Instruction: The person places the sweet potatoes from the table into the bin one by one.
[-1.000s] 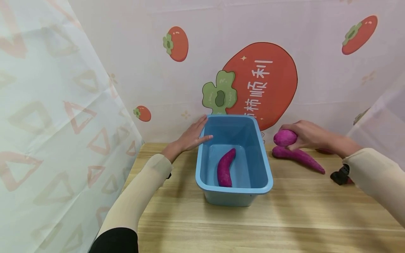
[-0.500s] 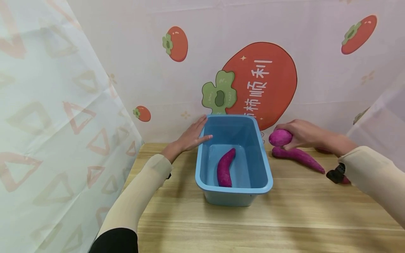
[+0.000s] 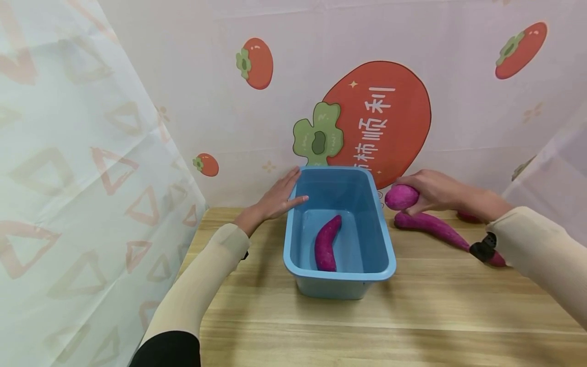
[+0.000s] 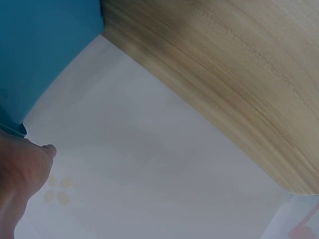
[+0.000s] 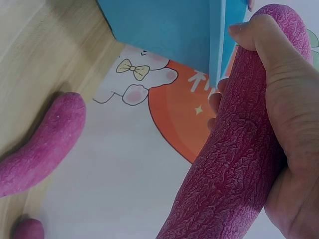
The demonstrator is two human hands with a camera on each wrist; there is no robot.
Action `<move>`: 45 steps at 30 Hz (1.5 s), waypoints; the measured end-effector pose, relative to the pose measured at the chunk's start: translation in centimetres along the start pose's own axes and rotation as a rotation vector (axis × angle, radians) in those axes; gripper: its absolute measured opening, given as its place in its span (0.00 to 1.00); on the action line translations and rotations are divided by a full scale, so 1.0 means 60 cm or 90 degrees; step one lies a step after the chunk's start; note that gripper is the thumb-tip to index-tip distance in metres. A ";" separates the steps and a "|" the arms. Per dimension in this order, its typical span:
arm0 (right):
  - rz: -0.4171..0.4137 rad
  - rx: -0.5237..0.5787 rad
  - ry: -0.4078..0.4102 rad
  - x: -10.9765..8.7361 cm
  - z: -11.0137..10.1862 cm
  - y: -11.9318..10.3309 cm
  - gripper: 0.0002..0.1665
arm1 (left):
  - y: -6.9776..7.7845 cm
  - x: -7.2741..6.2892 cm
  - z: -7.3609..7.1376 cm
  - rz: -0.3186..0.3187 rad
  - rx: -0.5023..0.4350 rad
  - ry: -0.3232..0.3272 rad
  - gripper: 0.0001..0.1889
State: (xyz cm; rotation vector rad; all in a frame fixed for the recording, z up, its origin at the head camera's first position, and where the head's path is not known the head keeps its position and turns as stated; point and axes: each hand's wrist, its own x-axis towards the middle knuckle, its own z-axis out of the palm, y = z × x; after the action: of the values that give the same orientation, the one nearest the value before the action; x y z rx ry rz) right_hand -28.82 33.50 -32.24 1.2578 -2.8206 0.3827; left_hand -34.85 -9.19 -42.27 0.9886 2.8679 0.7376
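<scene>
We see the right hand [image 3: 437, 191] wrapped round a stubby purple sweet potato with rough skin [image 3: 401, 197], holding it in the air just beside the far right corner of the blue rectangular plastic tub [image 3: 383, 250]. The left hand [image 3: 275, 200] lies flat, fingers straight, against the tub's left wall. Inside the tub rests a curved purple sweet potato [image 3: 326, 243]; a long tapered one [image 3: 431, 228] lies on the pale wooden table [image 3: 412, 316] below the raised hand (with another partly hidden behind the sleeve). We judge the held potato firm, fairly heavy, its skin giving good purchase; a full grip round its thick middle suits it best.
</scene>
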 end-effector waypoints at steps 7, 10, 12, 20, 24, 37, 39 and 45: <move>-0.030 -0.004 -0.001 0.012 -0.008 -0.008 0.32 | 0.001 0.000 -0.001 -0.003 0.002 0.001 0.50; -0.021 -0.003 -0.011 0.017 -0.011 -0.012 0.33 | 0.000 0.000 -0.001 -0.002 -0.002 0.003 0.50; -0.015 -0.001 -0.017 0.021 -0.012 -0.016 0.34 | 0.001 0.000 -0.002 -0.003 -0.004 0.002 0.49; -0.029 0.002 -0.001 0.044 -0.012 -0.026 0.35 | 0.001 -0.001 -0.002 -0.001 -0.013 0.002 0.50; -0.054 0.004 0.001 0.053 -0.012 -0.032 0.35 | 0.000 0.000 -0.001 -0.004 -0.010 0.001 0.50; -0.066 0.004 -0.026 0.078 -0.015 -0.052 0.35 | -0.002 0.001 0.001 -0.003 -0.004 0.000 0.50; -0.063 0.002 -0.031 0.080 -0.015 -0.057 0.35 | -0.002 0.000 0.001 -0.001 -0.001 -0.001 0.49; -0.071 0.010 -0.038 0.089 -0.012 -0.068 0.34 | -0.002 0.000 0.000 0.001 -0.004 -0.004 0.49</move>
State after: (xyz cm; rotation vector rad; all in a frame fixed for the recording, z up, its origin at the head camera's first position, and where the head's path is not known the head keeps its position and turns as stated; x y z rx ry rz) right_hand -29.48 27.16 -30.01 1.4464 -2.7833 0.3699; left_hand -34.90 -9.26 -42.30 0.9913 2.8583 0.7413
